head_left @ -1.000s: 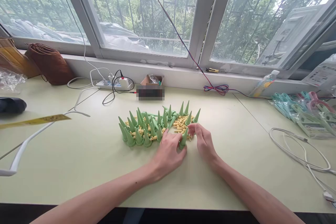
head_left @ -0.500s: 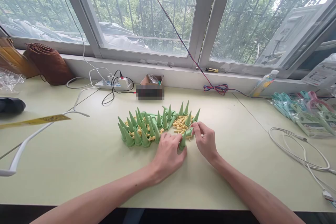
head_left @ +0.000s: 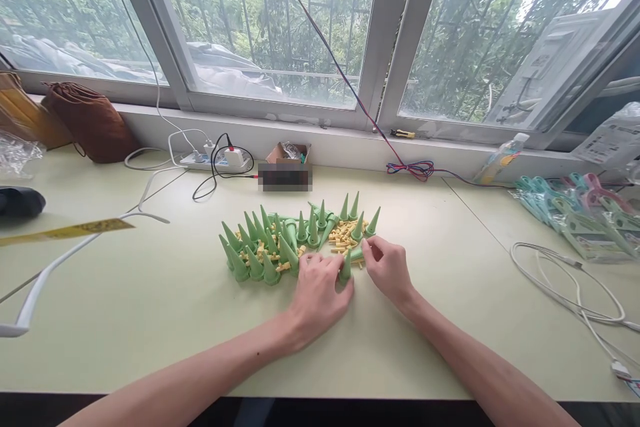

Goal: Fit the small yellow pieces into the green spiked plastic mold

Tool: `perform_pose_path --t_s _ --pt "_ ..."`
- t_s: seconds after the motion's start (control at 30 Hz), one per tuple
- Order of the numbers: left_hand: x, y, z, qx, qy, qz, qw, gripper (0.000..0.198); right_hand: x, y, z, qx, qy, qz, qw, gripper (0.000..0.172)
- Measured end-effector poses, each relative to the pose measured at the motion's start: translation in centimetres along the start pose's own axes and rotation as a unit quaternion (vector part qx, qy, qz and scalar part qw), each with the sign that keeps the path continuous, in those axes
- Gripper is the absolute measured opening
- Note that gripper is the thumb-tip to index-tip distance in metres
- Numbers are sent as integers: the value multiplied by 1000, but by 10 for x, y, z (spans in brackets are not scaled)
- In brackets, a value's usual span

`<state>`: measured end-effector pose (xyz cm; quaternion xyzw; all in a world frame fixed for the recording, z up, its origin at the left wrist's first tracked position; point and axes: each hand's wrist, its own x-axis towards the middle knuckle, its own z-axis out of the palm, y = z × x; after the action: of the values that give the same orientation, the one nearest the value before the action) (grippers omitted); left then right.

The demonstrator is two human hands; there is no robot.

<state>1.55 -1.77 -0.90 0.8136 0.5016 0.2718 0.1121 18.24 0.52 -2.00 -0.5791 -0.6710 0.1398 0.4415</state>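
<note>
My left hand point(head_left: 323, 293) curls around an upright green plastic cone spike point(head_left: 346, 269), thumb and fingers at its base. Its fingertips also touch the edge of the group of green cone spikes point(head_left: 255, 263) on the left. My right hand point(head_left: 389, 268) is closed in a pinch beside a green spike lying on its side point(head_left: 356, 253); what is between the fingertips is too small to make out. Small yellow plastic fittings point(head_left: 344, 235) lie in a pile behind my hands, and more are scattered among the left cones. Another upright cone point(head_left: 373, 223) stands just beyond my right fingertips.
At the back are a power strip point(head_left: 197, 160), a small open box point(head_left: 293, 152) and bundled red-blue wire point(head_left: 417, 170). A brown drawstring bag point(head_left: 93, 123) stands at left. Bagged plastic clips point(head_left: 580, 213) and a coiled white cable point(head_left: 570, 287) lie at right, near a bottle point(head_left: 503, 159).
Several cones of the left group have shifted slightly left, beside my left hand. My right fingertips have come a little down and left, closer to the lying spike.
</note>
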Motion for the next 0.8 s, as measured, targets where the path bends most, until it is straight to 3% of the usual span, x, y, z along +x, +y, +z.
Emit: perform_pose_path --t_s 0.33,0.57,0.8 --pt "1 -1 -1 -20 -15 38 999 17 -2 -1 -2 -40 -98 -4 994 16" --pt "1 1 -3 -16 -13 30 999 13 -2 -1 -2 -80 -138 -7 987 25" --pt "0 -2 0 -10 1 22 1000 13 -1 -2 -2 -83 -145 5 986 22"
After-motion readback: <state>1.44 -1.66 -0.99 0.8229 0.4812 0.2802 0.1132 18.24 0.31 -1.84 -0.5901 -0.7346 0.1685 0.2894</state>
